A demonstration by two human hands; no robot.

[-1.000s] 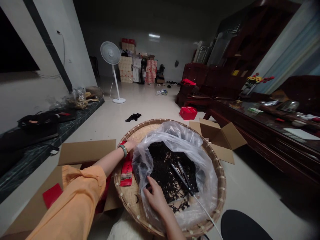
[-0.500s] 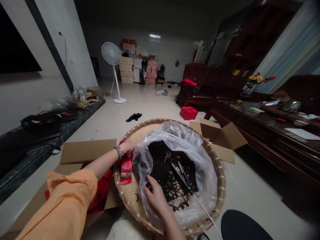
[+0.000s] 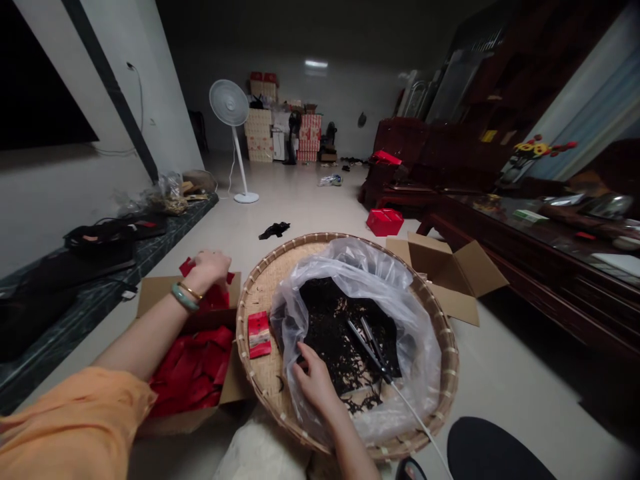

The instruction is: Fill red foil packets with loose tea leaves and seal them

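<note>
My left hand (image 3: pixel 209 268), with a green bangle and a gold one on its wrist, is closed on red packets (image 3: pixel 218 295) above a cardboard box (image 3: pixel 150 293). More red packets (image 3: pixel 193 370) fill that box. My right hand (image 3: pixel 318 383) has its fingers curled at the near-left edge of a clear plastic bag (image 3: pixel 295 300), seemingly pinching it. Inside the bag are dark, twisted leaves like tea (image 3: pixel 325 327), and a black-and-silver hair straightener (image 3: pixel 371 353) lies on top. One red packet (image 3: pixel 259 335) rests on the round bamboo tray (image 3: pixel 260 283) beneath the bag.
An open cardboard box (image 3: pixel 450 273) stands right of the tray, and a red box (image 3: pixel 385 222) sits on the floor behind. A white fan (image 3: pixel 240 160) stands farther back. A black round seat (image 3: pixel 493 450) is at lower right. The straightener's white cord (image 3: pixel 423 427) crosses the tray rim.
My left hand has lifted red packets from the tray's left side and carried them left over the box. One packet stays on the tray. My right hand keeps its place at the bag.
</note>
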